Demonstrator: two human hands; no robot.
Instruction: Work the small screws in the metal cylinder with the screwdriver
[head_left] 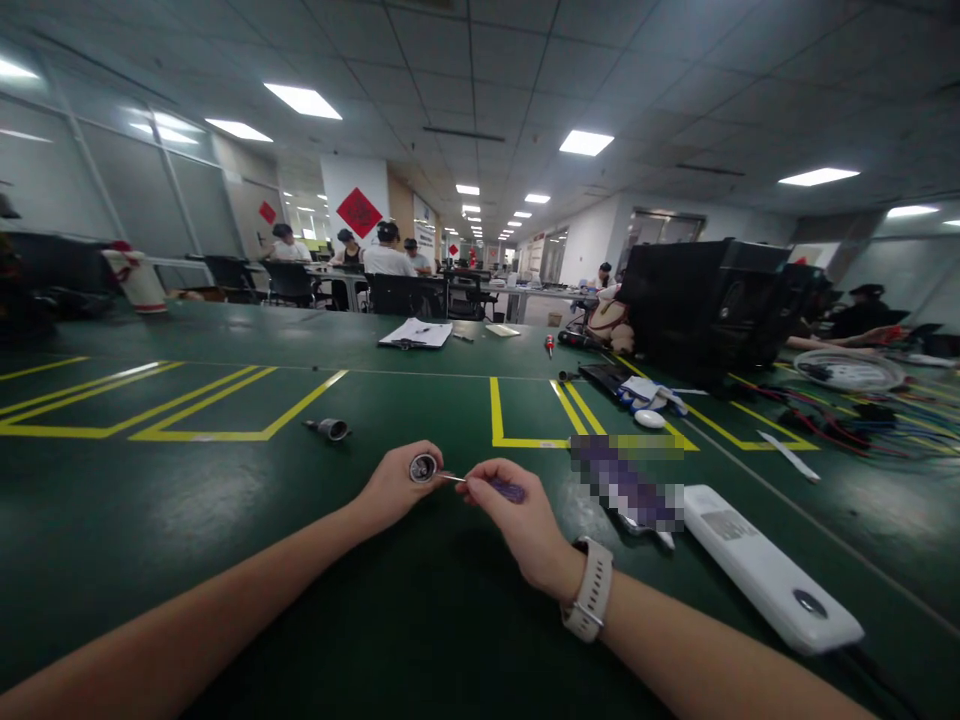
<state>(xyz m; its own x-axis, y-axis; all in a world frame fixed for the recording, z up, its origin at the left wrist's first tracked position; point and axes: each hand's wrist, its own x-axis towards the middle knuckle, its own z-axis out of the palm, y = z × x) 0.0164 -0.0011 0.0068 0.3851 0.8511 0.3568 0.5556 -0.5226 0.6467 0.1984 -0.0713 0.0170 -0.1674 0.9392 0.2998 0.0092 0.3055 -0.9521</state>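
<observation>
My left hand (395, 492) is closed around a small round metal part (423, 468), its hollow end turned up toward me. Between the fingertips of my right hand (517, 515) is a screwdriver (510, 491) with a purple, see-through handle. Its thin shaft points left and reaches the side of the metal part by my left fingers; whether the tip sits in anything is too small to tell. A second metal piece (330, 429), cup-shaped with a narrow stem, lies on the green table (225, 520) beyond my left forearm.
Right of my right hand lie a partly blurred purple object (626, 485) and a long white device (772, 570). Farther back are a clipboard with paper (416, 333), gloves (649, 392), a white oval object (649, 420), black cases (697, 300) and cables (825, 430). Several people sit beyond.
</observation>
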